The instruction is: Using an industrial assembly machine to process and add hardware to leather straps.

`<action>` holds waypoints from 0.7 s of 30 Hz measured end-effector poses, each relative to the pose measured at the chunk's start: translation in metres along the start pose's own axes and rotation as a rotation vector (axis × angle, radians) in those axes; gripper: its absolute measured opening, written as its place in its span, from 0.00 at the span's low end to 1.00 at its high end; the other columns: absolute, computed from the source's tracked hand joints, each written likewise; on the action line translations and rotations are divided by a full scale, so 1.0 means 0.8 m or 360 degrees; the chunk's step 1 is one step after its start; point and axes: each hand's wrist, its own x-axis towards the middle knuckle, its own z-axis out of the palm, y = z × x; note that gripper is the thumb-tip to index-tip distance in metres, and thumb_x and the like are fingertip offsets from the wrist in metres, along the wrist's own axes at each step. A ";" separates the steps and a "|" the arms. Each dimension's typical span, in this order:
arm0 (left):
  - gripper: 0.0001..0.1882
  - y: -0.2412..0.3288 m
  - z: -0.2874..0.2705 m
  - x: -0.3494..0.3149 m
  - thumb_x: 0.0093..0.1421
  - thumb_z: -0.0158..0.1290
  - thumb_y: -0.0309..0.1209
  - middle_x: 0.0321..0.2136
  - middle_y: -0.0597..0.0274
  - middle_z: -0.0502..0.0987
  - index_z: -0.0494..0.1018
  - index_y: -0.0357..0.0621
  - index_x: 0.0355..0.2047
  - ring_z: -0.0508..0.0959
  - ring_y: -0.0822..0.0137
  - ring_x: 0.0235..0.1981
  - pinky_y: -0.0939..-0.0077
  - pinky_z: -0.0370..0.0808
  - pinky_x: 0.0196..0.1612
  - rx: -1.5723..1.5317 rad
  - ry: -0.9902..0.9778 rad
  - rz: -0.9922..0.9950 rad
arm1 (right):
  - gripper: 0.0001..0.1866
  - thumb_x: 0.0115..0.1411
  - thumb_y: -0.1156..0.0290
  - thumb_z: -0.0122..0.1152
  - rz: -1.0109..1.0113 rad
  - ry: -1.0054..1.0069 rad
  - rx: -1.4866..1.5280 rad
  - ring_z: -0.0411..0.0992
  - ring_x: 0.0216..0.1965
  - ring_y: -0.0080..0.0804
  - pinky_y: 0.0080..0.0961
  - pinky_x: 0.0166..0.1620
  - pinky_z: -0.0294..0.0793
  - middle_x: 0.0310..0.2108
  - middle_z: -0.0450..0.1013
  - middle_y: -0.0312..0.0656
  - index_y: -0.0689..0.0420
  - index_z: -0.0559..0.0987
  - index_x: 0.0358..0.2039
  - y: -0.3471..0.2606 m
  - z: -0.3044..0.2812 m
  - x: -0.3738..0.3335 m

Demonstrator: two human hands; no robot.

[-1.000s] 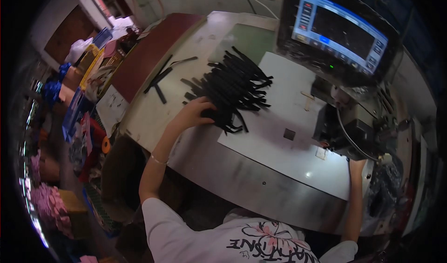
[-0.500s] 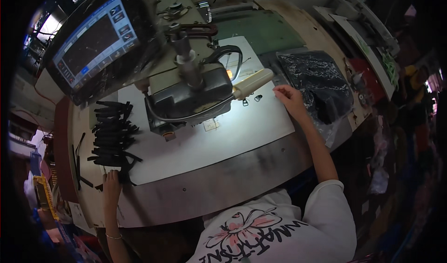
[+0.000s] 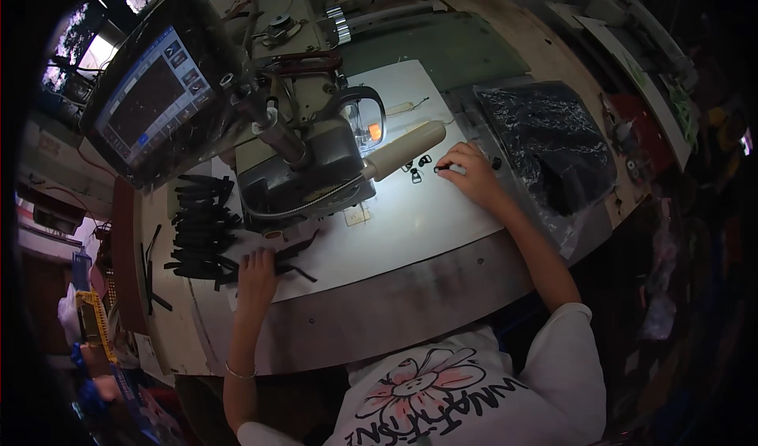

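My left hand (image 3: 257, 276) lies on the end of a black strap (image 3: 294, 252) at the left of the white work plate (image 3: 410, 225), just right of a pile of black straps (image 3: 201, 229). My right hand (image 3: 471, 176) reaches across the plate and pinches a small black buckle (image 3: 440, 168) between its fingertips. A few more small black buckles (image 3: 418, 166) lie loose beside it. Both hands are in front of the sewing machine (image 3: 308, 170), whose lamp lights the plate.
A dark control screen (image 3: 154, 99) stands at the back left. A clear plastic bag of black parts (image 3: 553, 142) lies to the right of my right hand. The table's metal front strip (image 3: 410, 288) runs along its near edge. Cluttered shelves stand at the far left.
My view has swung to the right. My left hand has drawn a strap from the pile toward the machine. My right hand has closed on a buckle.
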 end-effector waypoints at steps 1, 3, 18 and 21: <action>0.17 0.004 0.005 0.008 0.45 0.49 0.23 0.34 0.55 0.69 0.64 0.38 0.39 0.70 0.58 0.38 0.64 0.65 0.43 0.0010 0.0024 0.0004 | 0.07 0.46 0.75 0.63 -0.0006 -0.0005 0.0017 0.66 0.33 0.30 0.23 0.39 0.66 0.28 0.69 0.36 0.58 0.78 0.29 -0.009 0.003 -0.003; 0.20 0.008 0.015 0.020 0.45 0.52 0.28 0.37 0.53 0.70 0.64 0.38 0.40 0.70 0.56 0.40 0.62 0.65 0.44 -0.0060 -0.0017 -0.0024 | 0.06 0.48 0.75 0.62 0.0350 0.0057 0.0378 0.69 0.29 0.23 0.18 0.33 0.68 0.29 0.71 0.36 0.59 0.78 0.28 -0.031 0.008 -0.007; 0.19 0.156 -0.043 0.060 0.66 0.34 0.41 0.25 0.65 0.71 0.69 0.39 0.31 0.69 0.77 0.25 0.83 0.66 0.30 -0.2712 -0.0340 -0.0302 | 0.07 0.49 0.83 0.59 -0.0739 0.0061 0.0478 0.73 0.31 0.32 0.21 0.34 0.74 0.34 0.71 0.44 0.62 0.76 0.31 -0.146 0.068 -0.043; 0.15 0.159 -0.033 0.072 0.64 0.38 0.39 0.22 0.68 0.71 0.67 0.44 0.26 0.69 0.80 0.24 0.88 0.65 0.29 -0.3073 -0.0518 -0.0306 | 0.08 0.50 0.83 0.58 -0.0527 0.0082 0.0626 0.73 0.32 0.31 0.20 0.35 0.75 0.34 0.70 0.43 0.62 0.76 0.32 -0.148 0.070 -0.048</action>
